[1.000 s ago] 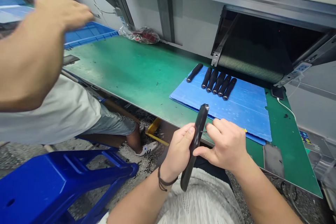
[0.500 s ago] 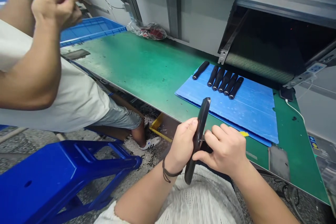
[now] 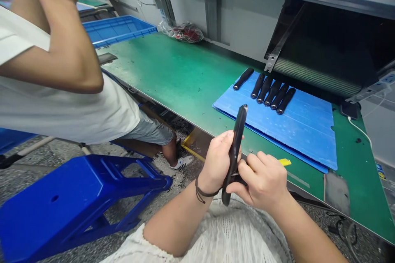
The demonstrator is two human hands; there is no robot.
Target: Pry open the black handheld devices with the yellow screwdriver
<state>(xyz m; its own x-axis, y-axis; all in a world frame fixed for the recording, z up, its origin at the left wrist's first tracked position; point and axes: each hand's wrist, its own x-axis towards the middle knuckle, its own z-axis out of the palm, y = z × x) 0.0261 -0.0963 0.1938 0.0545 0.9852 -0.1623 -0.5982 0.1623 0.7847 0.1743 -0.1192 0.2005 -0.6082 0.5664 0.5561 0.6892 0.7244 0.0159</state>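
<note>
My left hand (image 3: 217, 159) is closed round a long black plastic handle (image 3: 239, 131), held tilted upright over my lap in front of the bench edge. My right hand (image 3: 262, 178) is closed on a slim yellow-handled tool (image 3: 284, 162). Its yellow end sticks out behind my fist, and a short metal part shows between my fingers and the black handle. The tool's exact kind is mostly hidden by my fingers. My right thumb lies against or very near the lower part of the handle. Several similar black handles (image 3: 272, 92) lie in a row on a blue sheet (image 3: 304, 131).
The green bench (image 3: 173, 74) carries a plastic bag with red contents (image 3: 188, 32), a blue crate (image 3: 123, 28) and a phone (image 3: 350, 110) on a white cable. A blue stool (image 3: 77, 189) stands at left, beside a co-worker in a white shirt (image 3: 77, 107). A grey plate (image 3: 336, 191) lies at the front edge.
The view has swung slightly left. My right hand and the tool have shifted a little lower along the black handle. The co-worker's hands have risen towards the top edge.
</note>
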